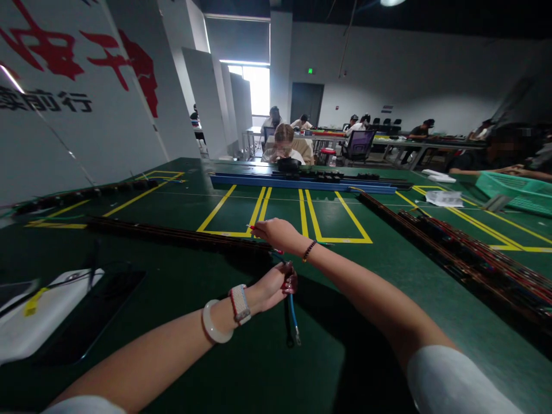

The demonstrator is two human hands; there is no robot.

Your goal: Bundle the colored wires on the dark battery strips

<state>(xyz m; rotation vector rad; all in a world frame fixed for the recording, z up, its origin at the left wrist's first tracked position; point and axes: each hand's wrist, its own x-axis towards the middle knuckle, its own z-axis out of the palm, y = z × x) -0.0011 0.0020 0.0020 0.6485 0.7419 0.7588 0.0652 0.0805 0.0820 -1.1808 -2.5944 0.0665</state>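
My left hand (pixel 273 286) is closed around a bunch of cables at the near end of a long dark wire bundle (pixel 181 233). A blue cable (pixel 294 310) hangs below its fingers, ending in a metal terminal, and a darker cable with a ring lug (pixel 290 339) hangs beside it. Something shiny and reddish brown (pixel 292 280) shows at the fingertips; I cannot make out what it is. Just above and beyond, my right hand (pixel 278 234) pinches a thin red wire end (pixel 252 227) with a pale tip pointing left.
Left on the green table (pixel 172 322) lie a white case (pixel 52 322) and a dark flat panel (pixel 99 310). More wire bundles (pixel 466 259) stretch along the right. A blue trough (pixel 302 183) crosses the far side, with a person beyond. A green basket (pixel 513 195) stands right.
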